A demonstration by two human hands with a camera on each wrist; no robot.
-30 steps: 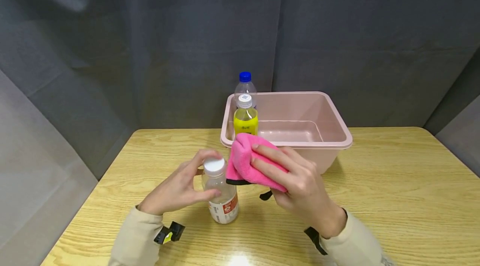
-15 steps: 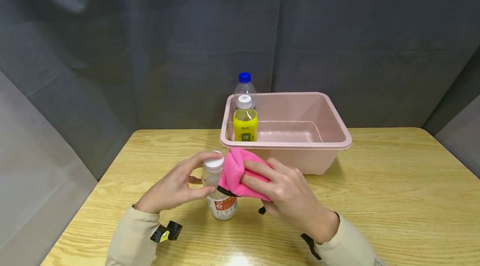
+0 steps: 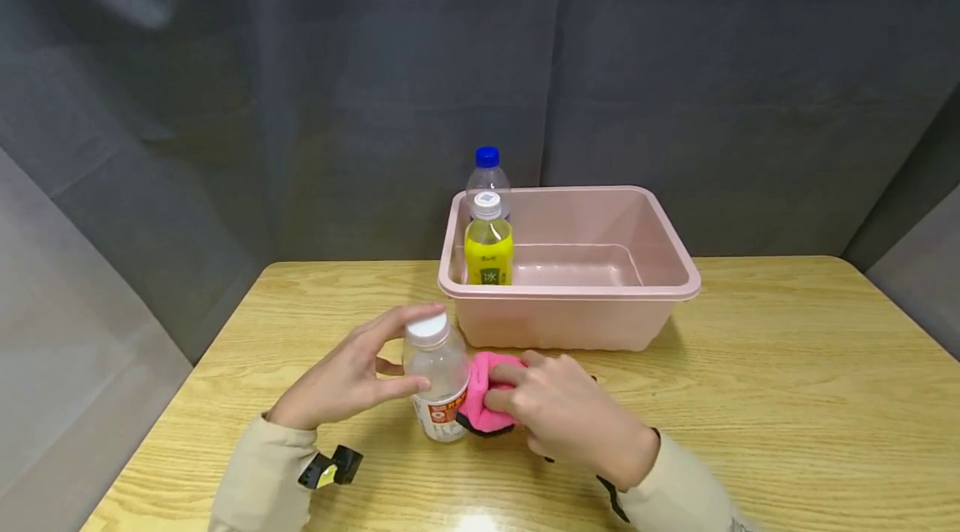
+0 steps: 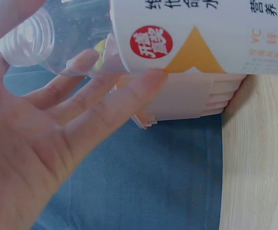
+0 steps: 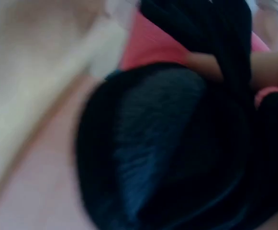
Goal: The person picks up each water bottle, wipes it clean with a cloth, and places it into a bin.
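Observation:
My left hand grips a clear plastic bottle with a white cap and a white, red-marked label, its thumb at the near side and a finger up by the cap. The bottle stands on the table. In the left wrist view several fingers curve along the bottle. A bright pink cloth with a black edge is bunched in my right hand, pressed close against the bottle's right side. The right wrist view is blurred; black fabric fills most of it, with pink cloth behind.
Behind the hands stands a pale pink plastic basin on the wooden table. In its left end are a yellow-labelled bottle and a blue-capped clear bottle. A dark curtain hangs behind the table.
My right hand has brought the pink cloth down from near the bottle's top to beside its label. The left hand stays on the bottle, which has turned slightly.

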